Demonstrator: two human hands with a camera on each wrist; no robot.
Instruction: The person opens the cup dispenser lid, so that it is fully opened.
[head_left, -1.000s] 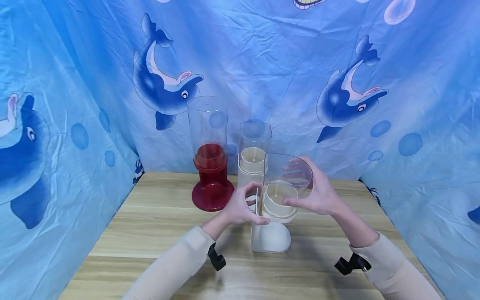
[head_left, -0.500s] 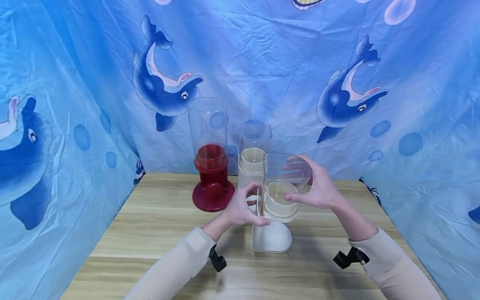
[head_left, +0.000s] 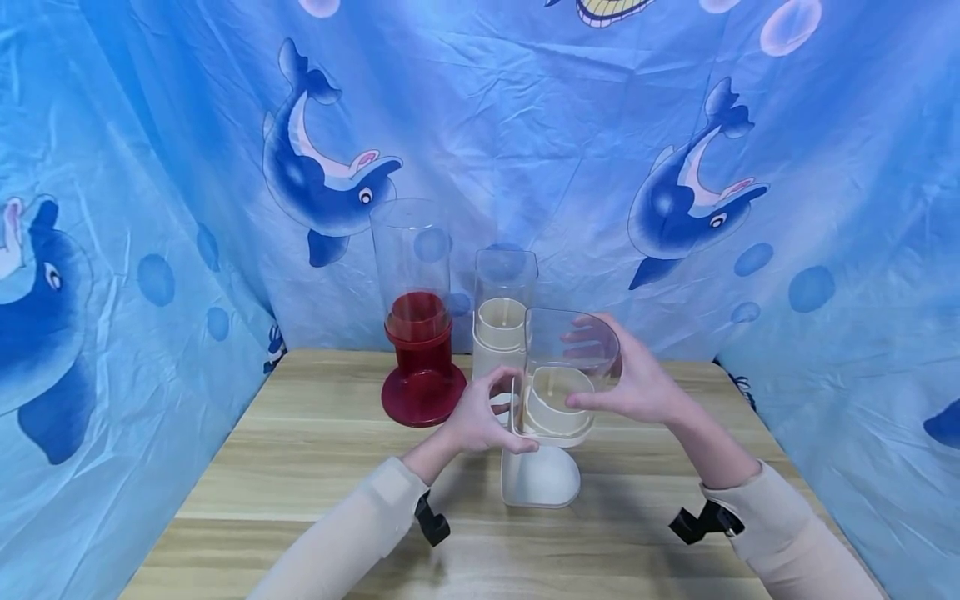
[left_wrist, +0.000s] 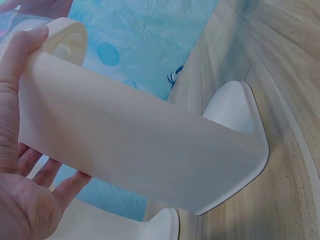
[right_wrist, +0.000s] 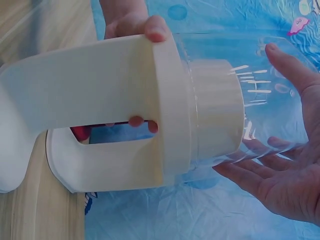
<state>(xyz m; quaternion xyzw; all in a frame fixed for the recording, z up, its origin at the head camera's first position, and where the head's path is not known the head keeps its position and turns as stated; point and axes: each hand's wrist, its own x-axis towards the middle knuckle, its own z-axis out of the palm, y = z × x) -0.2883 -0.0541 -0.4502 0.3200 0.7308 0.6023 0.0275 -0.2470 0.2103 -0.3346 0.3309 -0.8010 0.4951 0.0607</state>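
A white stand (head_left: 542, 477) with a rounded foot stands on the table near the middle, its ring-shaped top carrying a clear container (head_left: 572, 337). My left hand (head_left: 480, 417) grips the upper part of the stand from its left side. In the left wrist view its thumb (left_wrist: 31, 42) lies on one edge and the fingers wrap under the other. My right hand (head_left: 637, 379) holds the clear container from the right, thumb and fingers on opposite sides. A cream inner ring (right_wrist: 217, 107) shows through the clear wall in the right wrist view.
Behind my left hand stands a similar white stand with a clear container (head_left: 506, 262). Farther left is a red stand (head_left: 424, 387) topped by a tall clear cylinder (head_left: 411, 250). The wooden table (head_left: 300, 467) meets a blue dolphin-print cloth (head_left: 480, 125) at the back and sides.
The head view has shifted slightly. Both hands keep the same hold on the white stand and its clear container.
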